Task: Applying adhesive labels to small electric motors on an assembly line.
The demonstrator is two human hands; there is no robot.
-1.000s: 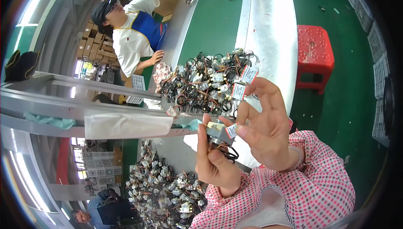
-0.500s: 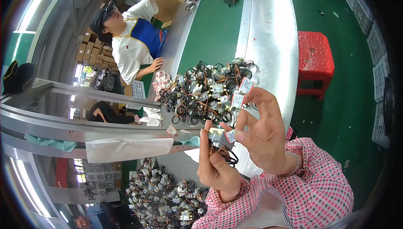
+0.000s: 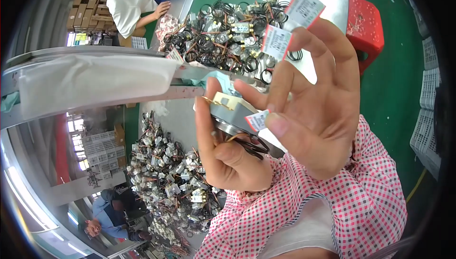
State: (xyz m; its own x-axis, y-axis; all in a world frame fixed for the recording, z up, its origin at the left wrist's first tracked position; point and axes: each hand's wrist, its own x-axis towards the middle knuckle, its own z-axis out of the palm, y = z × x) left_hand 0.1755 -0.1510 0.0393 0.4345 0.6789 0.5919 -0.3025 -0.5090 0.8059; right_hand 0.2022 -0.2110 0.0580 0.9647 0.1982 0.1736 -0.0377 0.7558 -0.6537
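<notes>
My left hand (image 3: 232,161) is closed round a small grey electrical part (image 3: 229,115), with a cream block on top, a round metal underside and thin black wires hanging by the palm. Between the thumb and forefinger of my right hand (image 3: 327,97), a small white label with a red edge (image 3: 256,121) is pinched; it lies against the part's side, but whether it is stuck on I cannot tell. Two more such labels cling to other right fingertips, an upper label (image 3: 305,8) and a lower label (image 3: 277,42).
Beyond my hands lies a heap of similar wired parts (image 3: 223,33), and a second heap (image 3: 166,178) is at lower left. A metal rail with a white sheet (image 3: 95,81) runs between them. A red stool (image 3: 365,28) stands at right. A co-worker's hand (image 3: 162,9) rests near the far heap.
The view has shifted, and my hands and the part appear larger and closer. My right thumb and forefinger still pinch the small label at the part's side.
</notes>
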